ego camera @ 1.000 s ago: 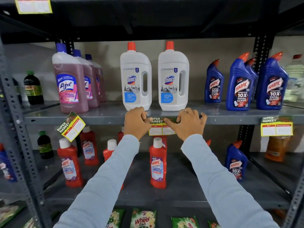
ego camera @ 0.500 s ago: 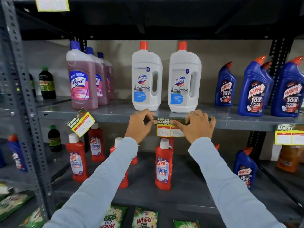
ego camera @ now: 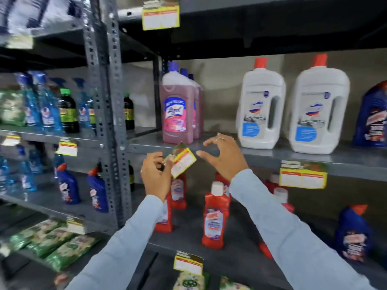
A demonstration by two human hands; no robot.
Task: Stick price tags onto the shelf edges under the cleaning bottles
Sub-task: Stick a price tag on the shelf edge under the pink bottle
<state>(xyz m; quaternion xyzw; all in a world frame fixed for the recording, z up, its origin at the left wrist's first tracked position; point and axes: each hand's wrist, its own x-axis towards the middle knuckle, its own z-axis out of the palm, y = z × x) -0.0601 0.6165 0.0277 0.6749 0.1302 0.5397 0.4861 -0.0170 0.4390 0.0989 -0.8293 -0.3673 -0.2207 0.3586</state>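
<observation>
A yellow-and-green price tag (ego camera: 183, 161) hangs crooked on the grey shelf edge (ego camera: 263, 157), under the pink Lizol bottles (ego camera: 178, 114). My left hand (ego camera: 156, 171) pinches the tag's lower left end. To the tag's right, my right hand (ego camera: 224, 156) hovers with fingers spread, just clear of it. Another price tag (ego camera: 302, 175) sits level on the same edge below two white Domex bottles (ego camera: 261, 109). The picture is blurred by motion.
A perforated grey upright (ego camera: 109, 101) divides this bay from a left bay of blue spray bottles (ego camera: 46, 105) and green packets (ego camera: 54, 241). Red Harpic bottles (ego camera: 215, 216) stand on the lower shelf, blue Harpic bottles (ego camera: 374, 120) at far right. Other tags (ego camera: 160, 16) hang on other shelves.
Both hands left the tag under the white bottles, which stays on the edge, and moved left to the crooked tag under the pink bottles. My view swung left.
</observation>
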